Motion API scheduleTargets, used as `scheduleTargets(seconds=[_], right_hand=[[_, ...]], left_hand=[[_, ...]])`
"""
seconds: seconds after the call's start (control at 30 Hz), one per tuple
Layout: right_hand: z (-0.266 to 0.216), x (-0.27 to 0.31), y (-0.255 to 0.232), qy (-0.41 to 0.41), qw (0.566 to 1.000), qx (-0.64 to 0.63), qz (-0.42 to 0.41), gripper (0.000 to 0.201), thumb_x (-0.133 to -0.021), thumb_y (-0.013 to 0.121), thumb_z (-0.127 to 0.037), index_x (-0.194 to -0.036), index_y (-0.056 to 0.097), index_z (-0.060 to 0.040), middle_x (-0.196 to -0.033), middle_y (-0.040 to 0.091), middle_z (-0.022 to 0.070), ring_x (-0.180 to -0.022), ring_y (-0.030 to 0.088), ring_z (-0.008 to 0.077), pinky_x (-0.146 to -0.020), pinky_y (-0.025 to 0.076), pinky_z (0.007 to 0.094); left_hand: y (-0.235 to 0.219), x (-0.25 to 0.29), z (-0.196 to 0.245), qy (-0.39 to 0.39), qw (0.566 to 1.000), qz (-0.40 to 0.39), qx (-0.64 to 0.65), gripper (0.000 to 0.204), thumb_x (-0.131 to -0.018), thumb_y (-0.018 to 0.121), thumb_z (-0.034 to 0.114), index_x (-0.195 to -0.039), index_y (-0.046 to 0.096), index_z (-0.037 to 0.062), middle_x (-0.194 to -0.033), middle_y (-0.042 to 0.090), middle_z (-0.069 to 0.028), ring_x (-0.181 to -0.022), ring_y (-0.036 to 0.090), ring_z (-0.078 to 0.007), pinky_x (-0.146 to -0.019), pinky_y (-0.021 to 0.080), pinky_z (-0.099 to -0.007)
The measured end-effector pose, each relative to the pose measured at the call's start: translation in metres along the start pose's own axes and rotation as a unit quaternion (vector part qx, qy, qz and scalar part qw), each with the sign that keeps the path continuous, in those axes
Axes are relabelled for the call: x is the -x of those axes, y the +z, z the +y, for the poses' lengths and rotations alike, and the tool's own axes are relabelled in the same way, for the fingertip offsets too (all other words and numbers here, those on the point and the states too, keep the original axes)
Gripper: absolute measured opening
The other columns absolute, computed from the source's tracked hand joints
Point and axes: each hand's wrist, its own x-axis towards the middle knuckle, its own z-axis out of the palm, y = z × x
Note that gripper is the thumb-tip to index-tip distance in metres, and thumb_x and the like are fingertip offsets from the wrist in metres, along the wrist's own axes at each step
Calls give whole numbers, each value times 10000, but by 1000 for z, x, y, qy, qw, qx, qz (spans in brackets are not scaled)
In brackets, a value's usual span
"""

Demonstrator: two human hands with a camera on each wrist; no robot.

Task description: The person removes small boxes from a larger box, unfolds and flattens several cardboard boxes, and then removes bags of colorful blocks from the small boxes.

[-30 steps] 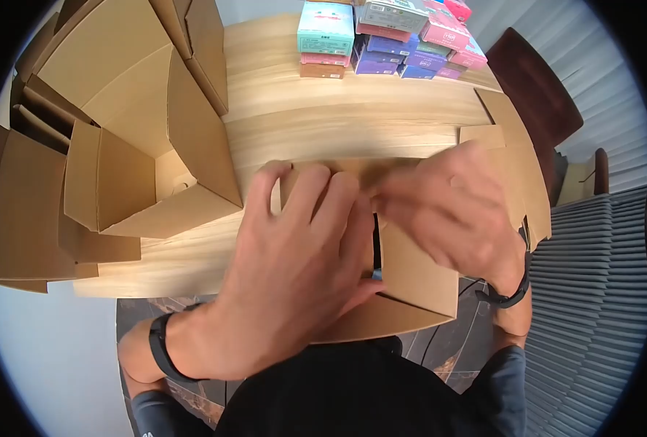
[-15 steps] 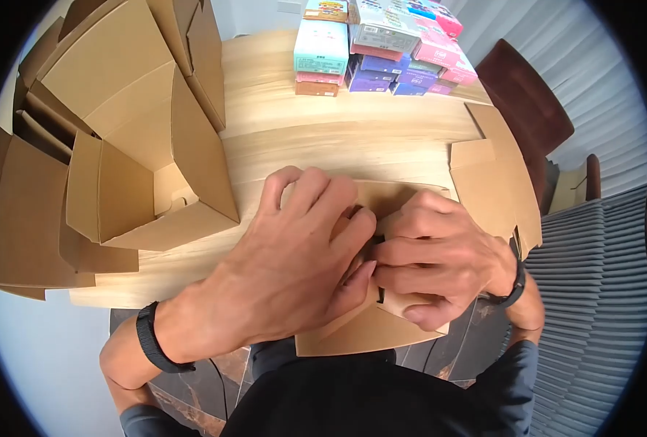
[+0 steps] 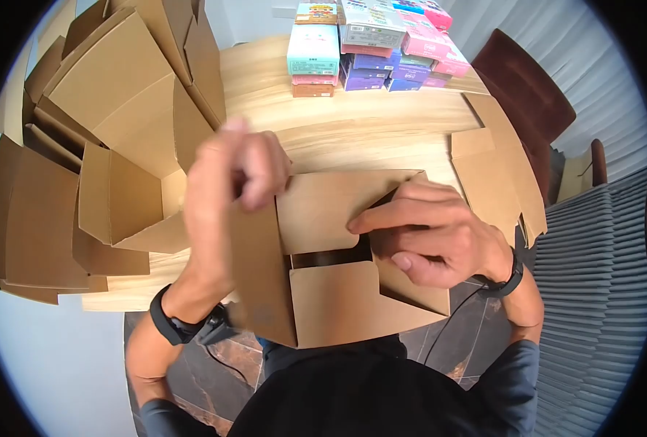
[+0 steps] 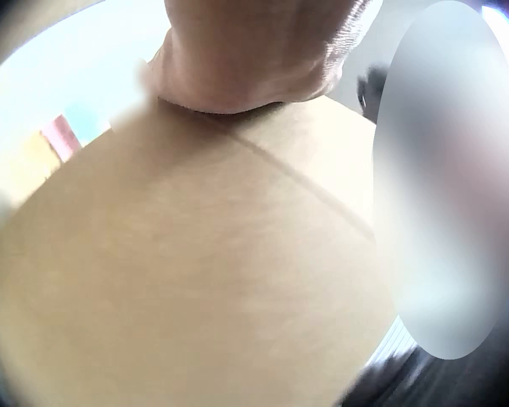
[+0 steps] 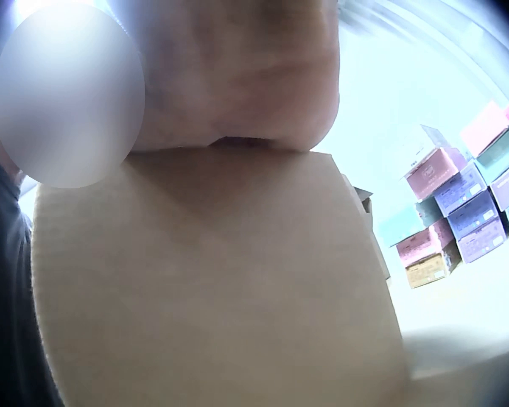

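Bending over a brown cardboard carton point(image 3: 331, 280) at the six o'clock edge of a wood-grain table point(image 3: 382, 138), with twelve o'clock pointing away from the torso. Showing on top of it a far flap point(image 3: 320, 207) folded inward from twelve, a near flap point(image 3: 342, 309) folded inward from six, and a dark slot point(image 3: 323, 257) between them; at nine, a left side flap point(image 3: 262, 255).

Reaching in from three o'clock with the right hand point(image 3: 443, 233) and touching the near right corner of the far flap with the index fingertip point(image 3: 355, 224). Spreading thumb and index finger apart, with the other fingers bent under and partly hidden. Having the carton directly below this hand and on toward nine o'clock.

Raising the left hand point(image 3: 240, 171) at ten o'clock, by the far left corner of the carton, with fingers curled and blurred. Cannot tell about any clamping there. Meeting a cardboard panel with the hand's underside in the left wrist view; having the carton's slot at four o'clock from this hand.

Facing a stack of printed boxes point(image 3: 371, 51) at twelve to one, a flattened cardboard piece point(image 3: 494, 164) at two, an open carton point(image 3: 138, 109) at ten.
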Motion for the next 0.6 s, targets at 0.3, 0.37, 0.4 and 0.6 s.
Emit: scheduleTargets(seconds=[0.3, 0.37, 0.4, 0.6], right_hand=[[-14, -18, -1, -3, 993, 74, -88, 152, -844, 784, -156, -786, 675, -66, -974, 592, 43, -836, 577, 218, -722, 441, 350], [-17, -20, 7, 40, 996, 68, -43, 168, -809, 808, -134, -818, 664, -48, -996, 580, 54, -839, 584, 246, -716, 483, 370], [-26, -26, 5, 55, 994, 82, -35, 230, -761, 831, -131, -876, 653, -41, -1008, 567, 66, -848, 589, 262, -716, 514, 384], [-37, -34, 2, 36, 952, 303, -23, 207, -754, 782, -195, -870, 656, -80, -997, 583, 51, -785, 571, 223, -669, 491, 330]], left_hand=[[-25, -17, 87, -77, 873, -447, -181, 491, -1061, 572, 199, -601, 469, 62, -486, 529, -75, -684, 679, -234, -602, 461, -378], [0, -17, 121, -145, 817, -427, -359, 301, -949, 698, 168, -711, 549, 58, -637, 584, -100, -675, 670, -274, -649, 495, -384], [15, -12, 127, -207, 728, -393, -522, 213, -837, 825, 136, -821, 629, 54, -787, 640, -125, -666, 661, -314, -695, 529, -390], [45, 17, 85, 14, 532, -308, -789, 526, -825, 794, 205, -1250, 537, 32, -1172, 559, -159, -838, 687, -331, -645, 554, -403]])
